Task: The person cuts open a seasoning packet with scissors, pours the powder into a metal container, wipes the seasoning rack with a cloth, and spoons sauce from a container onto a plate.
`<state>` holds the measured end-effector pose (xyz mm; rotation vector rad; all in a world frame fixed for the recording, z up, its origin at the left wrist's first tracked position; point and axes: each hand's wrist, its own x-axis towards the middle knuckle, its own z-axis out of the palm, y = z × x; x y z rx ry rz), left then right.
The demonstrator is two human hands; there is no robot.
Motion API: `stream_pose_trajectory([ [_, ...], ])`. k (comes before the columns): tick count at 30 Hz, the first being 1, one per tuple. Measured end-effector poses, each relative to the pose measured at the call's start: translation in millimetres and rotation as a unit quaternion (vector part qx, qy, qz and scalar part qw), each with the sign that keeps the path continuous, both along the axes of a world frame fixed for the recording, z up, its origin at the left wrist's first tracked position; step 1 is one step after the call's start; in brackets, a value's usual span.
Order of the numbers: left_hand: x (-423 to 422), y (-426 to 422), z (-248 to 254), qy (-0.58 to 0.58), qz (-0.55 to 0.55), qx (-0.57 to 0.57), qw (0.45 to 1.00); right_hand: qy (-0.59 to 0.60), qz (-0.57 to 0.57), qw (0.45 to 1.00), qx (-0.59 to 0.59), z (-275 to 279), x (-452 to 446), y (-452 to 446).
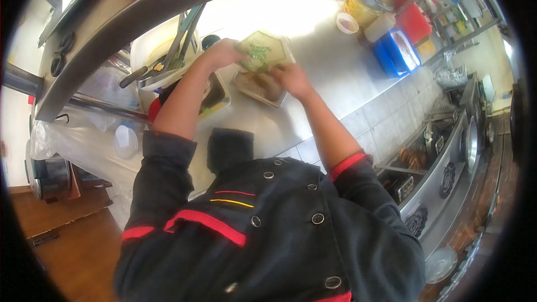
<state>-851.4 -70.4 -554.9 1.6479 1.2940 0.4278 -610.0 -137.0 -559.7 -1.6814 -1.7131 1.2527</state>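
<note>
My left hand (222, 54) is closed on the left edge of a pale lid with green print (262, 49), which is tilted up over the far side of a rectangular container. The container (272, 102) rests on the steel counter and holds something brownish that I cannot make out. At its right side is my right hand (293, 81), fingers curled in at the lid's lower edge. The right fingertips are partly hidden, and they seem to pinch that edge. A dark-filled tray (225, 100) lies under my left forearm, beside the container.
Knives and utensils (187, 36) stick out of a pale tub at left. A steel rail (126, 8) arches over the counter (313, 106). At the right are a blue bin (394, 56), a white cup (347, 23) and a yellow bucket (358, 8). Stove equipment (436, 151) stands further right.
</note>
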Motion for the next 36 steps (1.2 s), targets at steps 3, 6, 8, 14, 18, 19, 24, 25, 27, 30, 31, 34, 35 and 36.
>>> stream_pose_trajectory([
  [3, -4.6, 3.7, -11.1, -0.069, 0.005, -0.031, 0.997, 0.022, 0.008, 1.000, -0.004, -10.5, -4.8, 3.7],
  [6, -7.3, 8.1, -15.8, -0.097, 0.020, -0.036, 0.994, 0.014, 0.017, 0.999, 0.040, -15.9, -9.4, 5.7],
  [8, -9.0, 10.5, -15.4, -0.066, 0.046, -0.070, 0.994, 0.006, 0.033, 0.998, 0.056, -18.9, -11.1, 6.5],
  [14, -13.3, 17.4, -26.8, -0.142, 0.054, -0.100, 0.983, -0.001, 0.013, 0.997, 0.076, -30.6, -15.0, 7.8],
  [18, -14.3, 20.6, -35.5, -0.162, 0.058, -0.101, 0.980, -0.009, 0.021, 0.996, 0.088, -34.5, -17.1, 7.1],
  [19, -14.2, 21.5, -37.0, -0.155, 0.059, -0.100, 0.981, -0.009, 0.013, 0.995, 0.095, -36.9, -18.5, 7.5],
  [24, -6.9, 8.8, -16.9, -0.102, 0.043, -0.084, 0.990, -0.039, 0.027, 0.987, 0.153, -41.1, -20.7, 7.9],
  [25, -4.8, 5.4, -14.6, -0.115, 0.036, -0.084, 0.989, -0.051, 0.029, 0.989, 0.135, -39.4, -20.5, 10.2],
  [27, -4.0, 6.0, -17.7, -0.127, 0.028, -0.084, 0.988, -0.063, 0.028, 0.991, 0.117, -39.3, -19.8, 10.5],
  [30, -0.6, 7.5, -15.2, -0.109, 0.054, -0.053, 0.991, -0.044, 0.028, 0.991, 0.120, -31.5, -18.7, 5.5],
  [31, -1.0, 6.9, -14.2, -0.105, 0.059, -0.054, 0.991, -0.019, 0.011, 0.994, 0.107, -27.0, -16.4, 4.0],
  [34, -6.6, 4.2, -9.6, -0.094, 0.055, -0.061, 0.992, 0.079, -0.043, 0.992, 0.084, -13.9, -5.6, 5.6],
  [35, -6.4, 4.6, -9.5, -0.087, 0.042, -0.066, 0.993, 0.148, -0.085, 0.982, 0.077, -10.4, -2.0, 5.9],
  [36, -6.8, 7.3, -15.4, -0.087, 0.039, -0.067, 0.993, 0.148, -0.087, 0.982, 0.077, 3.7, -3.1, 1.3],
])
